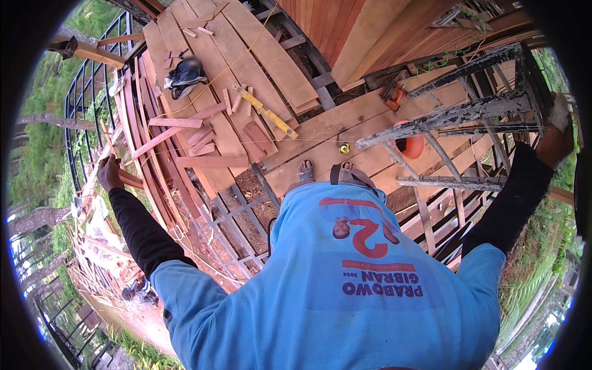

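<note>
1. Two arms, black-sleeved, spread wide from your light blue shirt (pixel 290 314); that span likely helps your balance beside the ladder (pixel 444 121).
2. Your right arm reaches outward and forward to your right, where your right hand (pixel 557 127) meets the ladder's dark end. Such contact would suit steadying the worn frame. Its fingers are too bleached and hidden; I cannot tell whether they grasp it.
3. Your left arm stretches the opposite way, well left of the ladder. There your left hand (pixel 110 174) hangs with bent fingers by a reddish board (pixel 130 179); I cannot tell whether they hold it or only pass over it.
4. Your sandalled feet (pixel 306 171) stand left of the ladder, close together on planks (pixel 357 120), which presumably give you firm footing.
5. Just left of the ladder's tapering tip lies a yellow tape measure (pixel 344 148), probably kept within reach; an orange bucket (pixel 414 147) shows between the ladder's rails.
6. Further left of the ladder, a yellow spirit level (pixel 266 114) lies slanted near short offcuts (pixel 200 139).
7. Beyond these, far left of the ladder, a dark bag (pixel 187 75) sits on the boards, perhaps set aside from the work.
</note>
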Available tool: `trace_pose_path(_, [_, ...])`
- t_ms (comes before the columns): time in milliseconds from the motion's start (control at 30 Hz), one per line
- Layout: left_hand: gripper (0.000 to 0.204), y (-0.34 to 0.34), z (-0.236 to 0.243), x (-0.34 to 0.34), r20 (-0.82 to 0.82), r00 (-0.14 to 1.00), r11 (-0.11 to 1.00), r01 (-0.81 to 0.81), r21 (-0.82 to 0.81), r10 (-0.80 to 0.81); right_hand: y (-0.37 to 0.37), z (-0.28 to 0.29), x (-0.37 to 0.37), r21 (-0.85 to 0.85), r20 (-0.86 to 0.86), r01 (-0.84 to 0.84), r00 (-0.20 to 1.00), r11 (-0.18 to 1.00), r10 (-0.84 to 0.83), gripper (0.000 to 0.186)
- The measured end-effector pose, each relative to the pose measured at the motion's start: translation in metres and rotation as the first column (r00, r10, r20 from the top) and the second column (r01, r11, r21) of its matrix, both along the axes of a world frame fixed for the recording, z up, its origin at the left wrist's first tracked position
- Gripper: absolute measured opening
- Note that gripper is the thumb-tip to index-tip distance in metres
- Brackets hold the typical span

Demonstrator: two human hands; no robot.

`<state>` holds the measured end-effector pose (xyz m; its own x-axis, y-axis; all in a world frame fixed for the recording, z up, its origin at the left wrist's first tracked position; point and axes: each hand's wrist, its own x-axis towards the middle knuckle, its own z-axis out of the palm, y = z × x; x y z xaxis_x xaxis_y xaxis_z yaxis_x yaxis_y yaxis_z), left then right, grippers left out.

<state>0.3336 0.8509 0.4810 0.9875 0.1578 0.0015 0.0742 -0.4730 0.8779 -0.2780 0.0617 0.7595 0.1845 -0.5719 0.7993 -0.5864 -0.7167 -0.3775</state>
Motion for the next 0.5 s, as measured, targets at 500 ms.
trace_pose_path(500, [0.028, -0.205, 0.266, -0.118, 0.604, 0.7, 0.889, 0.456, 0.033, -0.382, 0.104, -0.158, 0.116, 0.399, -0.448, -0.575, 0.557, 0.714, 0.699, 0.032])
